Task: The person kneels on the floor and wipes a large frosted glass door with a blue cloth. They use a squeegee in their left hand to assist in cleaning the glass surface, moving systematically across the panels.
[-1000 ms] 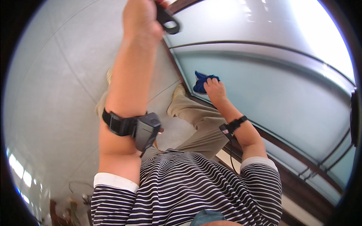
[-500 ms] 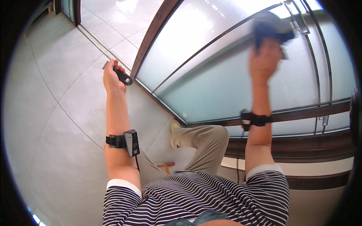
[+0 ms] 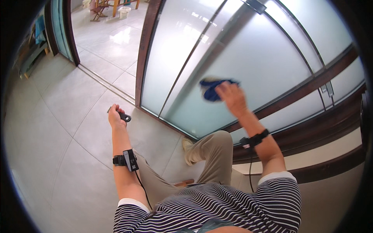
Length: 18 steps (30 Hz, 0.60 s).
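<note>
My right hand grasps a blue cloth – slightly blurred – over the frosted glass panel. My left hand curls round a black handle (its holed end pokes out) above grey floor tiles, near the dark door frame.

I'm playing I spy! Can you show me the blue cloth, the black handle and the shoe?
Blue cloth (image 3: 211, 93): head view, on its blurry folds.
Black handle (image 3: 123, 116): head view, on its dark side, beside the hole.
Shoe (image 3: 187, 144): head view, on its pale top.
</note>
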### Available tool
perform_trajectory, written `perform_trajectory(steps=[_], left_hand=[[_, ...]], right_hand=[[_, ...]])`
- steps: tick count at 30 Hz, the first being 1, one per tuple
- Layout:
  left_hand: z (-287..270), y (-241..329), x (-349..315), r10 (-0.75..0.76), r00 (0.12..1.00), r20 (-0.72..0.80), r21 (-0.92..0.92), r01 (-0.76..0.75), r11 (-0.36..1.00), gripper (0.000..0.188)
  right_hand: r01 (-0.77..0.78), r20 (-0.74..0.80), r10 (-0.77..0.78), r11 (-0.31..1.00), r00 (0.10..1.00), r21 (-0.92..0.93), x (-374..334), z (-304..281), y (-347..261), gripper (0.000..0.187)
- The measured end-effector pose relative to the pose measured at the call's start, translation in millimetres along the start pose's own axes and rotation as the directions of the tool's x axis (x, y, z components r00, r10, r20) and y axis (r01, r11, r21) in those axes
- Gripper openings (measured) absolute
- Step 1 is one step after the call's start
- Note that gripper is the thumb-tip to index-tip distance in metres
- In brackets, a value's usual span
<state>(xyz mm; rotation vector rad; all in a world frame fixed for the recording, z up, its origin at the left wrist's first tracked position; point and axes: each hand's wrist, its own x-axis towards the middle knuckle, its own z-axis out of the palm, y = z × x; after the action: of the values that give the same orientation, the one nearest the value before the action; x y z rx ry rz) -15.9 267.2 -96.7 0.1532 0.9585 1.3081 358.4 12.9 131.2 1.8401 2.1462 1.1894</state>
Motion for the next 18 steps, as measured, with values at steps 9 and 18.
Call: perform_trajectory(steps=[9,18], left_hand=[[-25,-33,23,-0.116,0.993,-0.024,0.233,0.118,0.965,0.012],[-35,-23,-105,0.203,0.762,0.615,0.678,-0.643,0.357,0.018]], right_hand=[[-0.453,-0.551,0.317,0.882,0.772,-0.127,49,-93,96,0.036],[0.105,-0.079,-0.099,0.991,0.992,0.08,-41,20,-20,0.022]])
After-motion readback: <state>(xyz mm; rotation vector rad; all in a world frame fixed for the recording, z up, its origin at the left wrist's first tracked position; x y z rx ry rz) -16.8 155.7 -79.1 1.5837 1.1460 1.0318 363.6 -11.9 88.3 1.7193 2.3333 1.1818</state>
